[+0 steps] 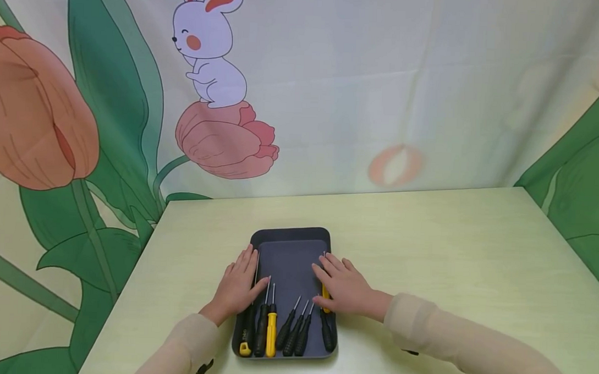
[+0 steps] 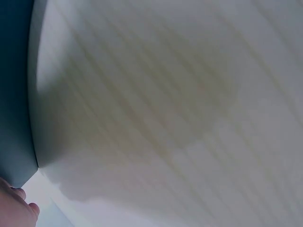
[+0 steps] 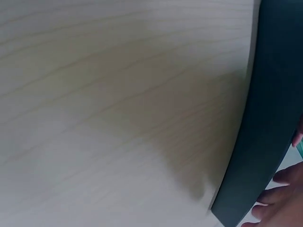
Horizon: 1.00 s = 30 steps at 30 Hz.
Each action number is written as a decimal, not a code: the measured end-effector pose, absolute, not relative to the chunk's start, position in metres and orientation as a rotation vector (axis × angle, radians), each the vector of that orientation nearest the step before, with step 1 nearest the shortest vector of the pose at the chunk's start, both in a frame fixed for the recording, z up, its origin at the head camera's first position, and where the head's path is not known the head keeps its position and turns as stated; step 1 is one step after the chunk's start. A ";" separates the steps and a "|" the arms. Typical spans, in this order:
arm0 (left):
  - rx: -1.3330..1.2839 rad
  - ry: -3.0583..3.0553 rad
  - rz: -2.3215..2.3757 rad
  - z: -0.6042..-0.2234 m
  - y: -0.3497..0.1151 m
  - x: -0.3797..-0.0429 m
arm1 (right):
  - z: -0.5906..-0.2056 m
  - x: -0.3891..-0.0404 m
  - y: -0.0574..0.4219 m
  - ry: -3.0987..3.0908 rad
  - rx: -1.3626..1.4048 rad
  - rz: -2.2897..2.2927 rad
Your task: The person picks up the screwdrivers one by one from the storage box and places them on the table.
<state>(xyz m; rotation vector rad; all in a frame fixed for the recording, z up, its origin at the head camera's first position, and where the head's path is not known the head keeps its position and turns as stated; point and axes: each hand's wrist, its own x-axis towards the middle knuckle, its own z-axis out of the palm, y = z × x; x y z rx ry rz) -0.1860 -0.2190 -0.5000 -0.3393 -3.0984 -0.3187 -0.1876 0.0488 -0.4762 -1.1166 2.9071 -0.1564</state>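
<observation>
A dark rectangular tray [image 1: 292,258] lies lengthwise on the table. My left hand [image 1: 234,286] rests along its left rim, fingers straight and thumb reaching inside. Across the right rim lies my right hand [image 1: 344,286], its fingers extended and partly covering a yellow-handled tool [image 1: 326,298]. Toward the tray's near end are a black tool with a yellow end [image 1: 246,339], a larger black screwdriver [image 1: 261,331], a yellow screwdriver [image 1: 271,332] and several small black screwdrivers [image 1: 293,335]. In the wrist views, fingertips show beside the tray's outer wall [image 3: 270,104].
The pale wood-grain table [image 1: 451,253] extends well to the right of the tray. Behind it hangs a curtain [image 1: 332,89] printed with a rabbit and tulips, meeting the table's back edge. Green leaf prints [image 1: 584,186] border the right edge.
</observation>
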 end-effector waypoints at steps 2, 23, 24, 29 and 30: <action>-0.337 -3.096 -0.312 -0.499 -0.219 -0.186 | -0.476 -0.187 0.046 2.920 -1.092 -0.122; -0.186 -2.966 -0.388 -0.495 -0.216 -0.181 | -0.486 -0.186 0.025 3.192 -1.101 0.119; -0.175 -2.956 -0.407 -0.495 -0.215 -0.181 | -0.486 -0.186 0.025 3.197 -1.107 0.118; -0.115 -2.919 -0.558 -0.492 -0.215 -0.181 | -0.484 -0.188 0.023 3.195 -1.087 0.123; -0.099 -2.912 -0.597 -0.491 -0.214 -0.181 | -0.484 -0.188 0.022 3.190 -1.078 0.124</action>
